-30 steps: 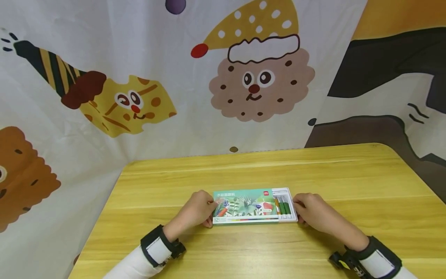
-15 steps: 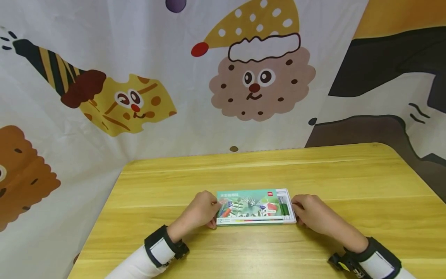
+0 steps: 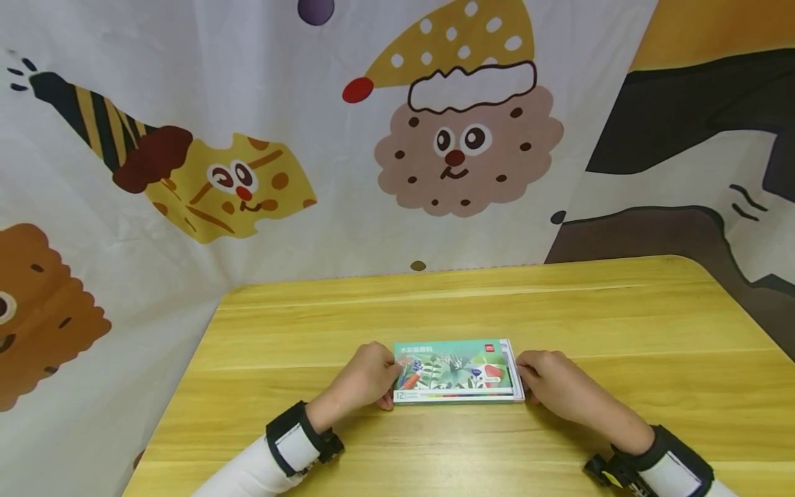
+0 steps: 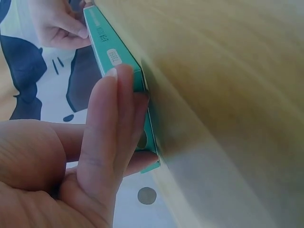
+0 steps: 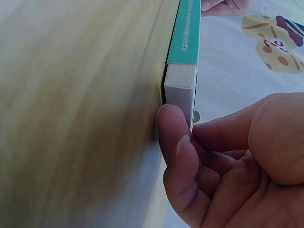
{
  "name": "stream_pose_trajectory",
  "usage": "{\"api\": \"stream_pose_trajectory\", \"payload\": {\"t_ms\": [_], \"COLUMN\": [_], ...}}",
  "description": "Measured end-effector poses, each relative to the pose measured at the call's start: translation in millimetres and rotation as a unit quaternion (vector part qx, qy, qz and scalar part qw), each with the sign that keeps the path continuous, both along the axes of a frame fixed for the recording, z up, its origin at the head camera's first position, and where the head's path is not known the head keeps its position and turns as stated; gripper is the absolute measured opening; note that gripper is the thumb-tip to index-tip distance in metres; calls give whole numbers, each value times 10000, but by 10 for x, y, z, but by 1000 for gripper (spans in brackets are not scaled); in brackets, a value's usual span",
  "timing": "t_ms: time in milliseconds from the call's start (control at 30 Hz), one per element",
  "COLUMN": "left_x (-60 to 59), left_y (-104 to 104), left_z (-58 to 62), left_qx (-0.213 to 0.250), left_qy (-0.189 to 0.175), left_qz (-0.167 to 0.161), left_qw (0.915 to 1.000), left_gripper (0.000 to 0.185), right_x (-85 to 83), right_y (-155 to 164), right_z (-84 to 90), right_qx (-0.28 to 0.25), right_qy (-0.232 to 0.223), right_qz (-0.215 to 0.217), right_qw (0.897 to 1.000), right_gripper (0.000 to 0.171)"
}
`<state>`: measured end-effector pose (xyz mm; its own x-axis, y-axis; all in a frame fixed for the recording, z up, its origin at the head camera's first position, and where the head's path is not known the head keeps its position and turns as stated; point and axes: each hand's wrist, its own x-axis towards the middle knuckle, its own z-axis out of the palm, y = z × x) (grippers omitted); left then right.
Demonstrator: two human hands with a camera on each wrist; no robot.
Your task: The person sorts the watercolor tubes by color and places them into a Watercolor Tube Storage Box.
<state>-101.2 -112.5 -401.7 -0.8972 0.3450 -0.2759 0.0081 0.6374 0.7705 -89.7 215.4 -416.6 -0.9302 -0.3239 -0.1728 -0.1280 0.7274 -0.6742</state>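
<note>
A flat green watercolor paint box (image 3: 452, 373) with a flower print lies on the wooden table, its long side toward me. From its right end a thin strip of the white inner tray (image 5: 180, 78) sticks out of the sleeve. My left hand (image 3: 369, 375) grips the left end of the box, thumb on one face and fingers at the end. My right hand (image 3: 555, 383) pinches the projecting end of the tray between thumb and fingers. The tubes inside are hidden under the sleeve.
The wooden table (image 3: 596, 310) reaches back to a hanging cloth (image 3: 348, 228) printed with cartoon biscuits and cheese. Each wrist wears a black strap with a small camera.
The white tray has slid into the sleeve, covering the green tubes seen earlier. My left hand and the sleeve have moved right; my right hand has shifted slightly left.
</note>
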Motion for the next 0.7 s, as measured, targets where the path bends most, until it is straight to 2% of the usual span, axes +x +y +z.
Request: {"api": "stream_pose_trajectory", "payload": {"t_ms": [500,700], "left_x": [16,16], "left_y": [54,54], "left_z": [-12,-14], "left_qx": [-31,-13], "left_qy": [61,99], "left_qz": [-57,-94], "left_qw": [10000,9999], "left_gripper": [35,35], "right_x": [31,36], "right_y": [-10,-5], "right_z": [-22,-18], "right_qx": [-136,-188], "right_qy": [160,163], "right_qz": [605,658], "right_qw": [9979,9975], "right_gripper": [28,29]}}
